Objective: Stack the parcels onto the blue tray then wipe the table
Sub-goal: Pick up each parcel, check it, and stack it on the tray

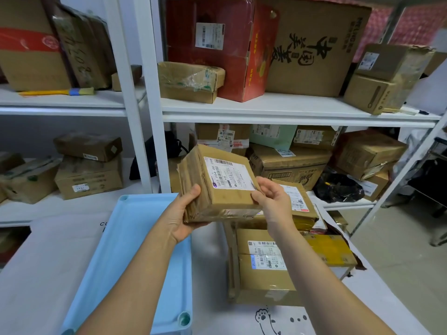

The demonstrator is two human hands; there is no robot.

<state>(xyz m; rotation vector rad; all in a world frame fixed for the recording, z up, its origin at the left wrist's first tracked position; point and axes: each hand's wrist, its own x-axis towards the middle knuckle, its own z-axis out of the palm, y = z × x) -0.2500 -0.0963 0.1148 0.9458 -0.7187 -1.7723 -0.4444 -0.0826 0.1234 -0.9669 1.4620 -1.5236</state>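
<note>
Gripping a brown parcel (219, 184), my left hand (186, 211) curls round one side and my right hand (273, 201) pinches the other. It is up over the blue tray's (125, 238) far edge. More parcels (263, 274) lie beside the tray. Behind stand shelves (266, 112) of boxes.

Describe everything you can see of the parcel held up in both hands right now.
The held parcel is a squat brown cardboard box, taped over, with worn edges. A white shipping label with barcodes covers much of its top face. It is tilted, label toward the camera, lifted clear of the table, above the gap between the blue tray and the parcels lying to the right. The left hand grips its near-left corner; the right hand pinches its near-right edge. Nothing else touches it.
</note>
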